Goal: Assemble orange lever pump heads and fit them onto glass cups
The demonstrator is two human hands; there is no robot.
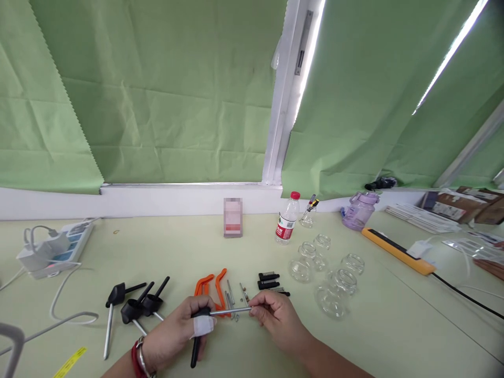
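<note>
Gripping black plastic handle [195, 353]: left fingers [200, 301] | pinching end of smooth metal rod [241, 310]: right fingers [264, 299]

Window frame [282, 110] is being flanked by green sheets [177, 115]. Red-capped bottle [286, 223] is being borne upright by tabletop [157, 247]. White power strip [82, 237] is being loaded with white adapters [36, 258]. Purple bottle [358, 213] is being neighboured by orange power strip [389, 251].

Apparently a workshop: black-handled metal rod [233, 312], orange handles [219, 286], spring parts [268, 284] at a long table [165, 247]
</note>
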